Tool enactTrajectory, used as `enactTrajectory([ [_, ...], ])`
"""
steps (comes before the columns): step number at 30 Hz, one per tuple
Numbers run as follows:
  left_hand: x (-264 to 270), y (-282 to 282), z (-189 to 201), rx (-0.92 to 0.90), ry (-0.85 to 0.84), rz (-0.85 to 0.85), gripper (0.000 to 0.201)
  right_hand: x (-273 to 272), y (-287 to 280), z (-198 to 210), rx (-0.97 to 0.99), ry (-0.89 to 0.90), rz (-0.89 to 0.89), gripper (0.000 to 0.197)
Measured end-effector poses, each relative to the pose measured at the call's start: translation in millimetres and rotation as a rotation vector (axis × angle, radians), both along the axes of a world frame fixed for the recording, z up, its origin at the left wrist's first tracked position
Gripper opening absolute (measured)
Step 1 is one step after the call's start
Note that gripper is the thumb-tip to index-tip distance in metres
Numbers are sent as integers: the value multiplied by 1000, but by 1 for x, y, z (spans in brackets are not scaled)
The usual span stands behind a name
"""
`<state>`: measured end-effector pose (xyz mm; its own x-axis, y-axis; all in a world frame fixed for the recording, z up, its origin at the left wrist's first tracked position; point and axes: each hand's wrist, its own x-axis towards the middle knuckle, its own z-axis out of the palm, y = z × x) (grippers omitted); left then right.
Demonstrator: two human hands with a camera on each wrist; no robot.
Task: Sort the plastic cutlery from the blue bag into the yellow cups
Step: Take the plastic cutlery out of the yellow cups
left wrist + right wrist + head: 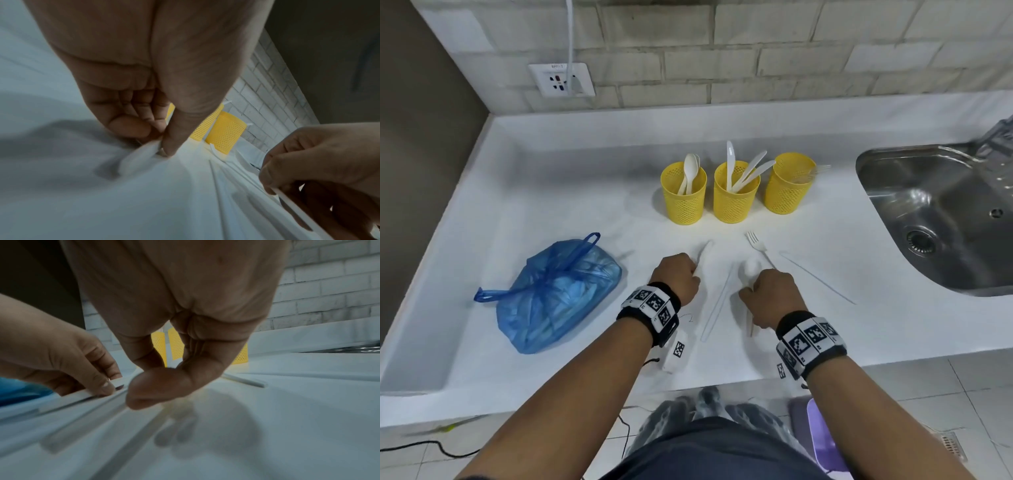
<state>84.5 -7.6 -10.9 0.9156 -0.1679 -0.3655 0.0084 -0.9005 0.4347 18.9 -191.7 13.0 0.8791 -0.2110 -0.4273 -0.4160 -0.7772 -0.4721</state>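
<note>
On the white counter (pixel 551 192), the left hand (pixel 677 277) pinches a white plastic knife (pixel 703 255), thumb and fingers closed on its handle. The right hand (pixel 770 298) is curled around a white spoon (pixel 751 269). A fork (pixel 756 245) and two clear wrappers lie loose beside them. Three yellow cups (pixel 736 195) stand mid-counter toward the back edge, holding spoons, knives and forks in turn. The tied blue bag (pixel 554 294) sits toward the front left corner. A steel sink (pixel 935 219) fills the right end. Both wristbands carry black-and-white square code markers; no writing is legible.
</note>
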Motion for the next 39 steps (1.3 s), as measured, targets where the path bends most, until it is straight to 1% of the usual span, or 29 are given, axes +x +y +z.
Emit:
enactTrajectory([
  [1,0,2,1,-4,-4,3,14,0,3,4,28,-19,-17,37],
  [2,0,4,0,-5,-6,-3,20,-1,5,7,58,-36,-31,37],
  [4,0,7,5,-60,23,10,23,-1,10,15,132,-70,-83,31],
  [5,0,8,10,-113,45,26,23,-1,14,19,171,-87,-114,29],
  [7,-4,8,16,-283,111,106,26,0,21,28,239,-111,-155,27],
  [10,-12,4,25,-533,204,215,25,2,31,39,305,-147,-164,28],
  [14,-23,-4,38,-691,229,258,20,6,40,48,359,-179,-142,20],
  [19,-28,-15,47,-622,80,236,24,11,40,47,352,-222,-70,21],
  [21,-29,-21,53,-653,57,274,24,13,38,46,318,-238,-30,19],
  [25,-33,-31,58,-818,157,369,16,16,31,38,245,-326,-2,19],
  [28,-35,-37,54,-822,160,386,17,14,27,35,239,-344,21,15],
  [29,-36,-39,55,-849,181,396,17,13,25,36,238,-338,30,15],
  [32,-42,-46,60,-1032,302,446,20,14,19,37,226,-346,56,19],
  [36,-48,-52,57,-1001,285,451,27,13,14,38,211,-363,107,18],
  [39,-50,-56,49,-995,321,454,39,8,7,40,202,-346,142,18],
])
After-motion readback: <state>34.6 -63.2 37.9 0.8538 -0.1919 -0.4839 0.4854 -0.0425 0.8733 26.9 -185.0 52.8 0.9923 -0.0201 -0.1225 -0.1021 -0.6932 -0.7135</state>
